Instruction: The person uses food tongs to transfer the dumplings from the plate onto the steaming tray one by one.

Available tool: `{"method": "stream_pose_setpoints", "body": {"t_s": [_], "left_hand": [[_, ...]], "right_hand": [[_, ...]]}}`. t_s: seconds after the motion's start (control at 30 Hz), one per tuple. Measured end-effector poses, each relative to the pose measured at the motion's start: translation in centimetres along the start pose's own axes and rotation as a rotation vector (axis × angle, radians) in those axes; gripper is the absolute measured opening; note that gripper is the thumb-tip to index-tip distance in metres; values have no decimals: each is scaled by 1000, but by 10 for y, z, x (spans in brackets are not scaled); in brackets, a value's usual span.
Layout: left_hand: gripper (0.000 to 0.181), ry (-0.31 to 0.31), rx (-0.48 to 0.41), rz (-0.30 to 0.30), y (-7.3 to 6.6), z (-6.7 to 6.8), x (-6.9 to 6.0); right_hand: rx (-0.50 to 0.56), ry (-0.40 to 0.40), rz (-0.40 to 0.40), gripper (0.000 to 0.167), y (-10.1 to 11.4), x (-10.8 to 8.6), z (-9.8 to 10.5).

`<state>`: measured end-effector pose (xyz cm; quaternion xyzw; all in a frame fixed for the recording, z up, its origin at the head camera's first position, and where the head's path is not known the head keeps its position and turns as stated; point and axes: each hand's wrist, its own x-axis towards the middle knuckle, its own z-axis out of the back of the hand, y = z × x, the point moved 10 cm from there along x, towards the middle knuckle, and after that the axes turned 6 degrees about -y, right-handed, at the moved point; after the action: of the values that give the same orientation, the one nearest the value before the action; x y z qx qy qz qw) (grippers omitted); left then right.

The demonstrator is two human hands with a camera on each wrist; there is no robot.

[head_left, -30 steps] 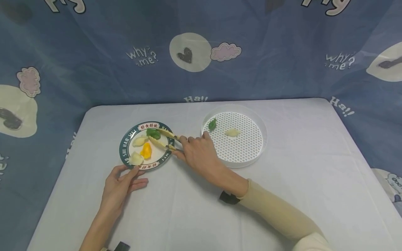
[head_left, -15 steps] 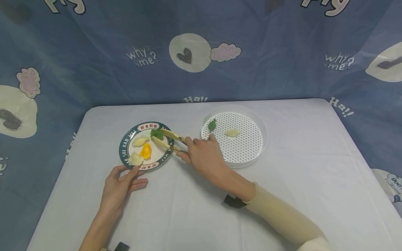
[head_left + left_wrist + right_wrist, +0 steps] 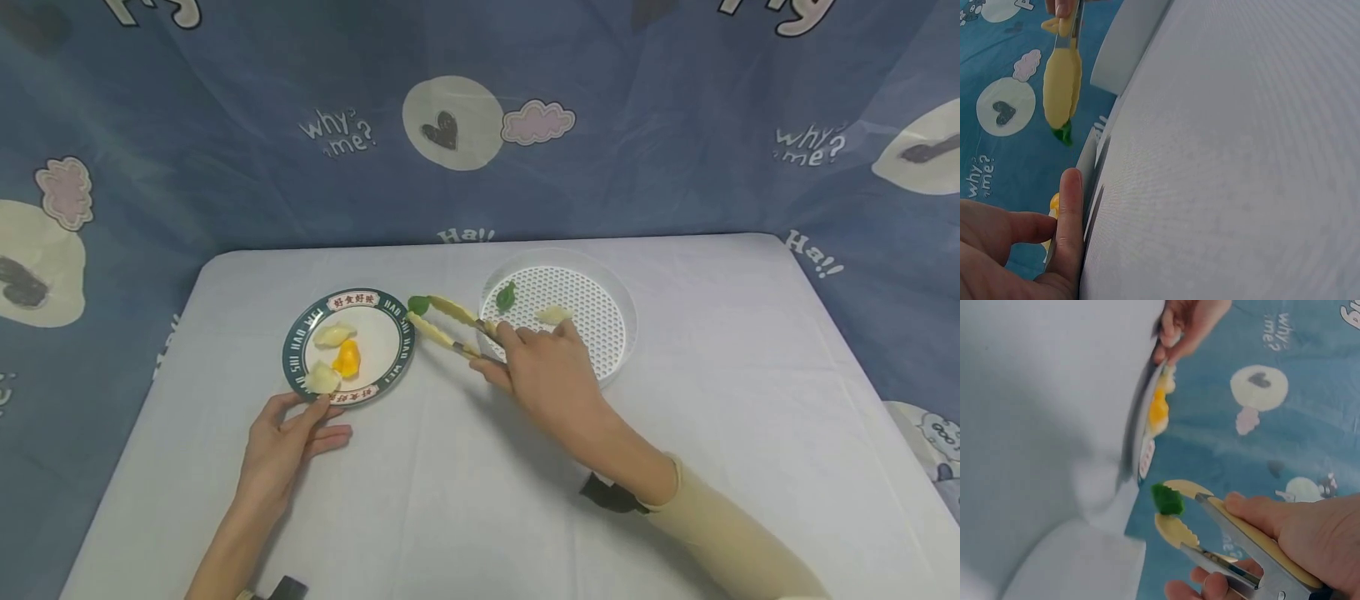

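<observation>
My right hand [image 3: 551, 375] grips yellow-tipped metal tongs [image 3: 450, 311]. A green piece [image 3: 418, 305] is pinched between their tips, in the air just off the plate's right rim; the right wrist view shows the same green piece [image 3: 1167, 499] raised above the table. My left hand [image 3: 281, 442] pinches the near-left rim of the green-bordered plate [image 3: 406, 343], thumb on top and fingers below. On the plate lie two pale dumpling-shaped pieces [image 3: 333, 335] [image 3: 322, 378] and an orange one [image 3: 347, 359].
A round white tray [image 3: 615, 367] with a perforated base stands right of the plate, partly behind my right hand. In it lie a green piece [image 3: 506, 297] and a pale piece [image 3: 553, 315]. A patterned blue cloth [image 3: 300, 200] hangs behind the white table [image 3: 465, 517].
The green piece has been lifted off the plate in the tongs and carried right, past the rim. My right hand has moved right toward the tray. My left hand stays at the plate.
</observation>
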<state>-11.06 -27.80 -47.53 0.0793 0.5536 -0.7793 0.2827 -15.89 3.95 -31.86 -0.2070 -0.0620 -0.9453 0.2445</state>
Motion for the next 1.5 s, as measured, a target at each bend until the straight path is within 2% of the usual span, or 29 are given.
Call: {"method": "stream_pose_setpoints", "body": {"t_s": [0.27, 0.47, 0.8, 1.2, 1.5], "left_hand": [[78, -4, -19, -1, -2, 1, 0], [78, -9, -16, 0, -3, 1, 0], [78, -18, -19, -10, -3, 1, 0], [78, -12, -17, -13, -3, 0, 0], [77, -16, -18, -14, -2, 0, 0]], "right_hand": [[-31, -39, -26, 51, -25, -14, 19], [-22, -31, -82, 48, -40, -21, 27], [-15, -33, -123, 52, -58, -30, 36], [-36, -58, -142, 47, -67, -38, 50], [-32, -53, -139, 48, -66, -38, 47]]}}
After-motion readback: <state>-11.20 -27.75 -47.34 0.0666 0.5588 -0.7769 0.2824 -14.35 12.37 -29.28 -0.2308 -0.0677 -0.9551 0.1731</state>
